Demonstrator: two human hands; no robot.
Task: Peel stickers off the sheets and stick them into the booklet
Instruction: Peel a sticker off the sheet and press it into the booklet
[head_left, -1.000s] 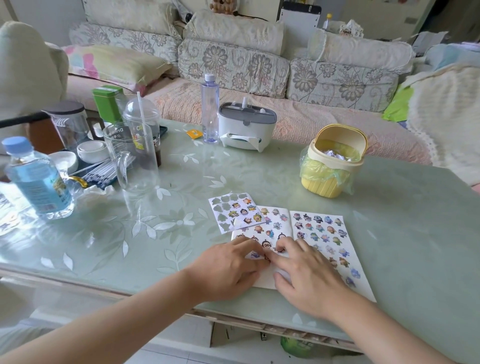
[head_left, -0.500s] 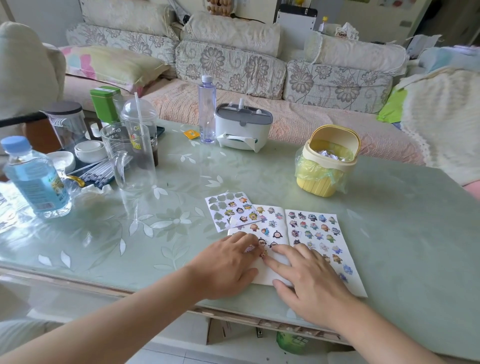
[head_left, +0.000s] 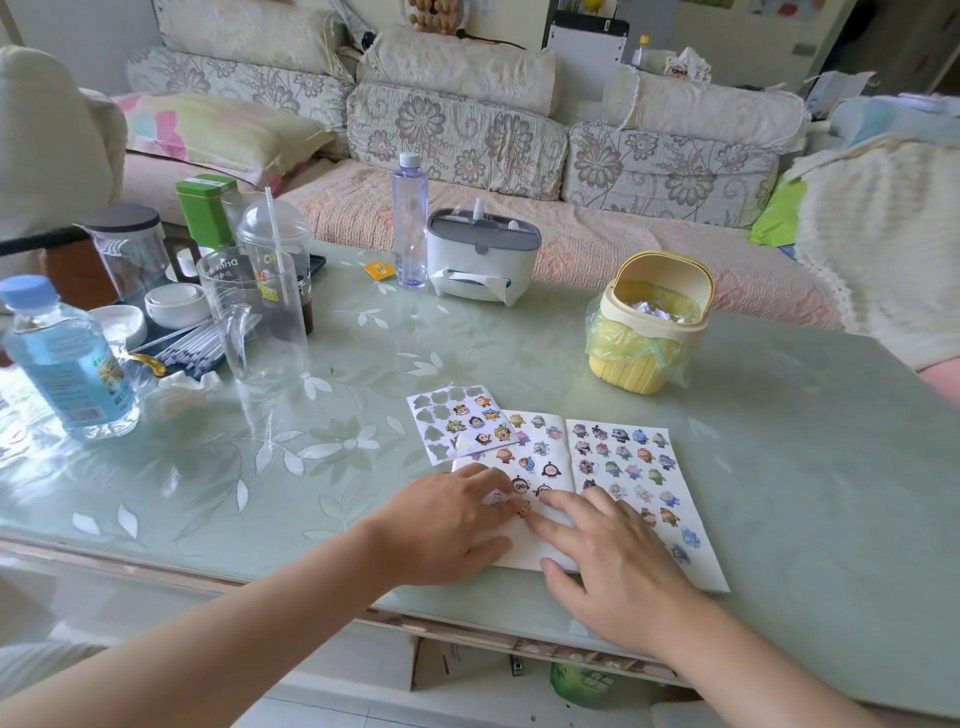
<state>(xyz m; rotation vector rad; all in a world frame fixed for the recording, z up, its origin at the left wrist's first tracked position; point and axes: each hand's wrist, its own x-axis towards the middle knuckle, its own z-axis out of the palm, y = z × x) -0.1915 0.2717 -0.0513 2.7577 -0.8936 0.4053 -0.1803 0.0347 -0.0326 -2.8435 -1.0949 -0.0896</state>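
Left grip (head_left: 447, 519), right grip (head_left: 613, 566) rest on open booklet (head_left: 558, 449).

Right of the booklet (head_left: 623, 457), open tabletop (head_left: 831, 467) — room to pass; behind it stands a yellow bin (head_left: 631, 371); well to its left, a glass jug (head_left: 260, 332) and water bottle (head_left: 67, 364) crowd.

Under the left hand (head_left: 441, 525) spreads a pale green, leaf-patterned glass coffee table (head_left: 779, 441). Well beyond the right hand (head_left: 618, 566) stands a floral-cushioned sofa (head_left: 457, 140); far to the left hand's left, a cream armchair (head_left: 47, 130). Daylight glares off the tabletop.
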